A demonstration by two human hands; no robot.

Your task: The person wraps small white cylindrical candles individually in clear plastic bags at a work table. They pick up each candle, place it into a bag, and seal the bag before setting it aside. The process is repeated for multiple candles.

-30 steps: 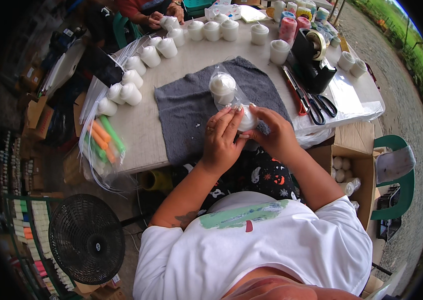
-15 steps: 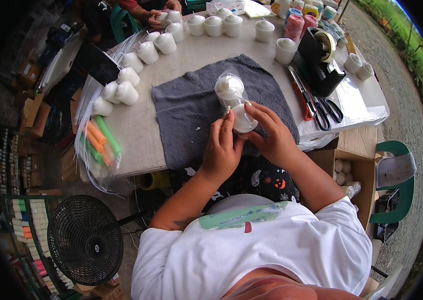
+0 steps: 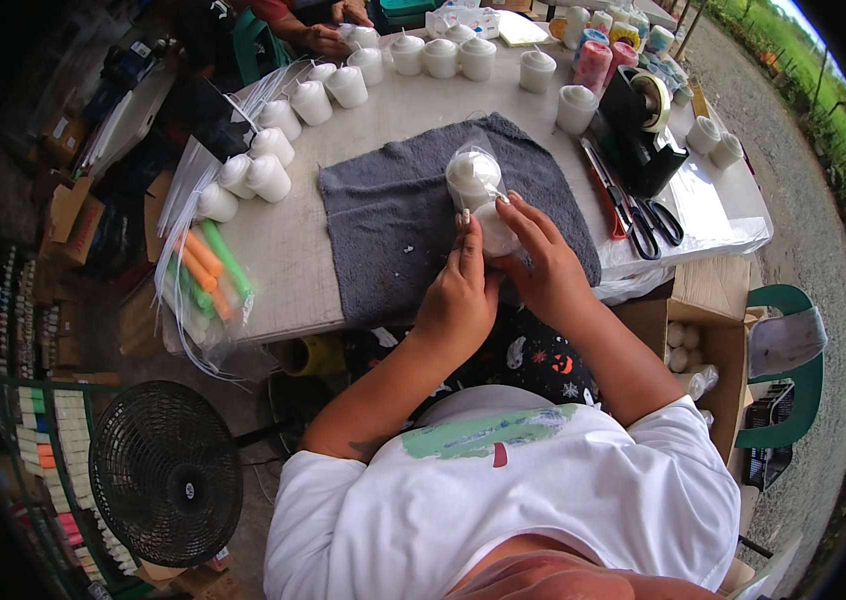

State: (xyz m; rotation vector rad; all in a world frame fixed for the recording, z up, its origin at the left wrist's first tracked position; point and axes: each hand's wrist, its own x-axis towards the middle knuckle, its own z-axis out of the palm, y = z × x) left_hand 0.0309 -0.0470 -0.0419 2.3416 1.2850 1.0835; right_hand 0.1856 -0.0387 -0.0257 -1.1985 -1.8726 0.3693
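Both of my hands grip a white candle [image 3: 495, 229] in clear plastic over the grey cloth [image 3: 373, 220]. My left hand [image 3: 458, 300] presses its fingers along the candle's near left side, and my right hand [image 3: 548, 268] curls round the right side, index finger on top. Just beyond, a second white candle [image 3: 473, 175] lies in clear plastic, touching the held one. Scissors [image 3: 651, 225] and a red-handled cutter [image 3: 603, 190] lie right of the cloth.
White candles [image 3: 308, 102] line the left and back of the table. A black tape dispenser [image 3: 648, 160] and coloured candles [image 3: 595, 62] sit at right. Orange and green sticks [image 3: 205, 262] lie left. A co-worker's hand [image 3: 326, 38] is at the back. A fan [image 3: 163, 470] and open box [image 3: 693, 350] stand below.
My hands and the held candle have shifted slightly right; my fingers have moved on the plastic. The wrapped candle beyond has moved right. The co-worker's hands have moved at the back.
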